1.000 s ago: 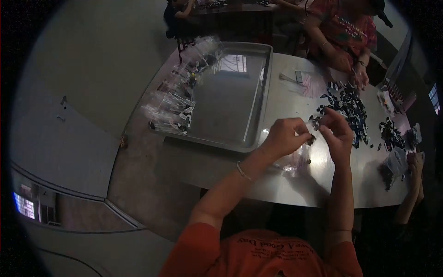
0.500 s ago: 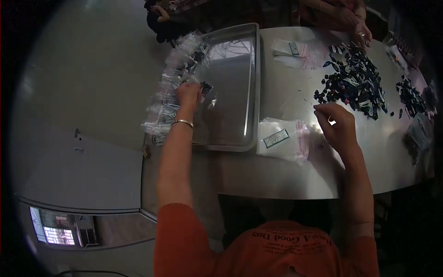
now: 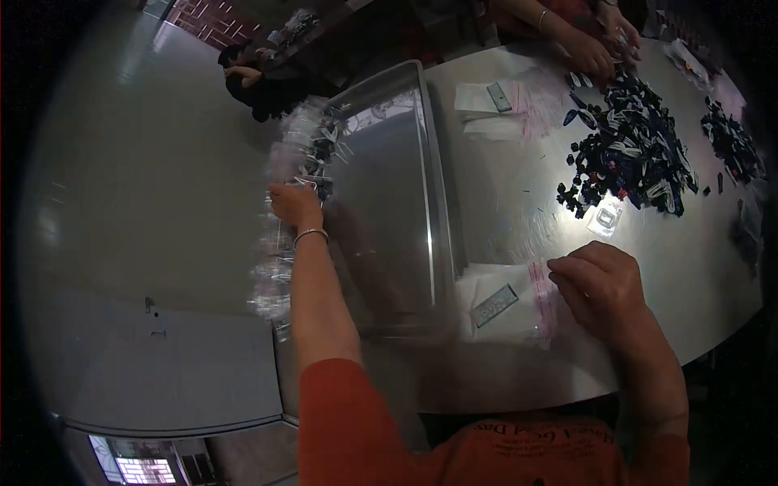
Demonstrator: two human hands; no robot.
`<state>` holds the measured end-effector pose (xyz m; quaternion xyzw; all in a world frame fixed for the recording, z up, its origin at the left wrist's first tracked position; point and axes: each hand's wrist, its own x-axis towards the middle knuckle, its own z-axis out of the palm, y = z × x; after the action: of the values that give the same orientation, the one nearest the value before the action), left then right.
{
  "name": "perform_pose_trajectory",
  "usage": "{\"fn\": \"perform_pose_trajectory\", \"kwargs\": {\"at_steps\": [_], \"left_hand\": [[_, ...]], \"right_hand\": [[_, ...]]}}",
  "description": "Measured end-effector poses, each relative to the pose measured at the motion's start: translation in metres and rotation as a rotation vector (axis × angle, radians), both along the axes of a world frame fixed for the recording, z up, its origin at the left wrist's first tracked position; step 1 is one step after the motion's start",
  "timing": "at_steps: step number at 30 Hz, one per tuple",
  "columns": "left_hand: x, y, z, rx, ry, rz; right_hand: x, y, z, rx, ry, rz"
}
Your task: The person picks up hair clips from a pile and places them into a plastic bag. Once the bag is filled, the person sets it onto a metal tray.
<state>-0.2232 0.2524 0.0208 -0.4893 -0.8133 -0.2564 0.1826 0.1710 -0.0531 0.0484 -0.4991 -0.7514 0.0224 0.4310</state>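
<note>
My left hand is closed at the row of filled clear plastic bags along the left side of the metal tray. Its fingers hide whatever they hold. My right hand is pinched beside the pink-edged end of a stack of flat clear zip bags; I cannot make out what is between the fingertips. A grey-green rectangular block lies on that stack. Above the right hand, a small clear packet rests by a pile of small black, white and red pieces.
A second bag stack with its own block lies farther back. Across the metal table, another person's hands work at the pile. A smaller dark pile sits at right. Another person is at far left.
My left hand has moved from over the tray's inside to the bags on its left side. The right hand's fingers have come closer to the bag stack. The camera view has shifted.
</note>
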Motion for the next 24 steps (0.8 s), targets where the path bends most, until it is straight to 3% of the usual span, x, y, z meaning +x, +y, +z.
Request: {"fn": "perform_pose_trajectory", "kwargs": {"at_steps": [1,3,5,6,7,8,9,11,13,19,20,22,24], "left_hand": [[-0.005,0.001,-0.007,0.055,0.247,0.016],[-0.005,0.000,-0.015,0.051,0.321,-0.039],[0.003,-0.007,-0.017,0.046,0.679,-0.449],[0.003,-0.006,-0.021,-0.085,0.809,-0.574],[0.000,-0.001,-0.030,-0.086,0.808,-0.568],[-0.002,0.004,-0.040,-0.242,0.841,-0.520],[-0.001,0.003,-0.040,-0.397,0.868,-0.469],[-0.005,0.000,-0.035,-0.402,0.903,-0.438],[-0.007,0.000,-0.031,-0.619,0.893,-0.330],[-0.029,-0.001,-0.038,-0.523,0.902,-0.306],[-0.028,-0.004,-0.037,-0.455,0.906,-0.399],[0.001,-0.019,-0.029,-0.389,0.903,-0.546],[0.031,-0.046,-0.007,-0.461,0.842,-0.518]], "right_hand": [[0.000,0.000,0.000,-0.010,-0.001,-0.004],[-0.003,0.000,0.000,0.009,-0.002,0.004],[-0.004,0.000,-0.001,0.001,0.000,0.012],[-0.004,-0.001,-0.001,0.003,-0.002,0.015],[-0.005,-0.001,-0.002,0.005,-0.003,0.020],[-0.006,-0.001,-0.003,-0.018,0.003,0.022],[-0.007,0.000,-0.004,-0.038,0.008,0.024],[-0.008,0.000,-0.006,-0.042,0.009,0.042],[-0.008,0.001,-0.006,-0.050,0.010,0.051],[-0.002,0.003,-0.010,-0.016,0.014,0.019],[0.002,0.003,-0.013,-0.006,0.024,-0.004],[0.009,0.005,-0.018,-0.024,0.021,-0.062],[0.014,0.006,-0.021,-0.083,0.024,-0.118]]}}
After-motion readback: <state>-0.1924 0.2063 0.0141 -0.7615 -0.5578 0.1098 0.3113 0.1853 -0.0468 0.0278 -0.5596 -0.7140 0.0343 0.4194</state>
